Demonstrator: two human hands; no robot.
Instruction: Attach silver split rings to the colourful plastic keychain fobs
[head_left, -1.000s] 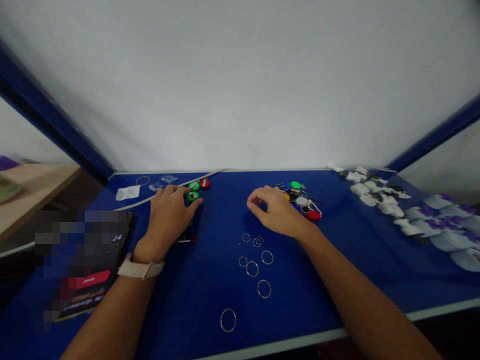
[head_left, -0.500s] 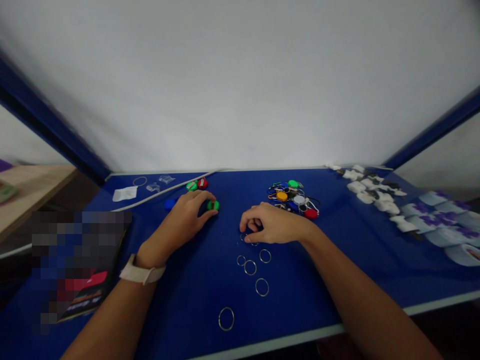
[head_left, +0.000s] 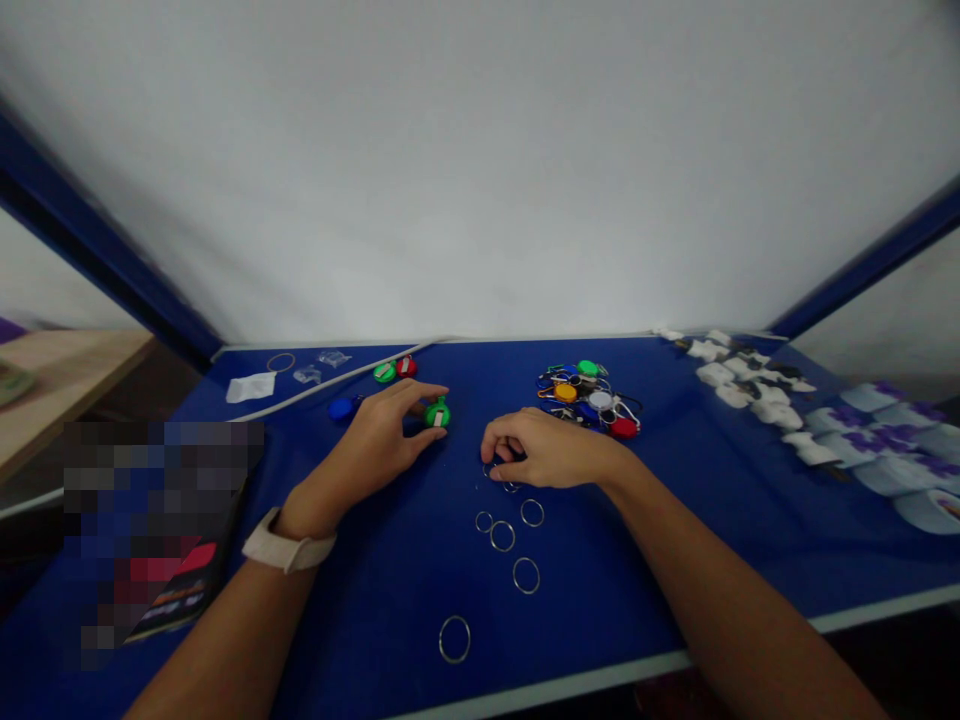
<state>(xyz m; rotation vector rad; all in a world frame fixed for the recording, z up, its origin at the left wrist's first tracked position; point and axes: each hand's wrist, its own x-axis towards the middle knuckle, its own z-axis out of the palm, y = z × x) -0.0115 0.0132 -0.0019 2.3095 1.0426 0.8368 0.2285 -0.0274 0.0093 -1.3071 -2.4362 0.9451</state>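
A round green badge reel sits between the thumb and fingers of my left hand, its pale strip facing up. Beside that hand, on the left, lies a blue reel, partly covered. My right hand is closed low over the table, thumb and forefinger pinched at a small metal split ring. Another ring shows just under its thumb. Nearer to me are several loose split rings: a small one, larger ones, and one by the front edge.
Behind my left hand lie another green reel and a red reel. Colourful reels with carabiners are heaped right of centre. White pieces and wrapped bundles line the right. A cable crosses the left side.
My left hand has shifted slightly right with the green reel, which has turned so its pale strip shows. My right hand has barely moved.
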